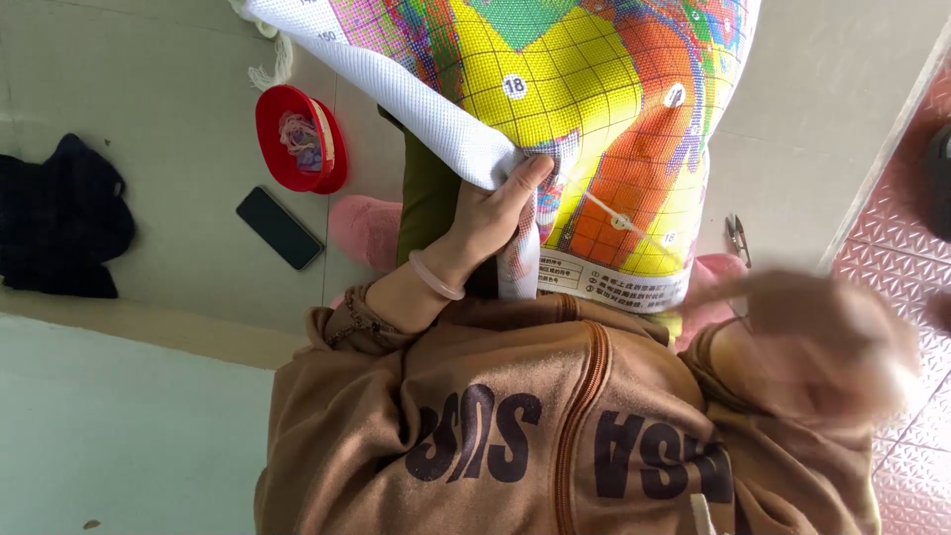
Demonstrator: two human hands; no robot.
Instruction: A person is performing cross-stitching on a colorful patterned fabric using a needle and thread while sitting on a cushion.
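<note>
Stitching in progress: left hand [492, 220] fingers pinch the cross-stitch canvas [594, 129] edge; right hand [827, 342] blurred, grip indeterminable. Next stitch demands taut fabric.

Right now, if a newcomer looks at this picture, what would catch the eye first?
First, the bright printed cross-stitch canvas at top centre, its folded edge pinched by the left hand. The right hand is a blur at the right edge. On the floor to the left lie a red bowl and a dark phone.
</note>
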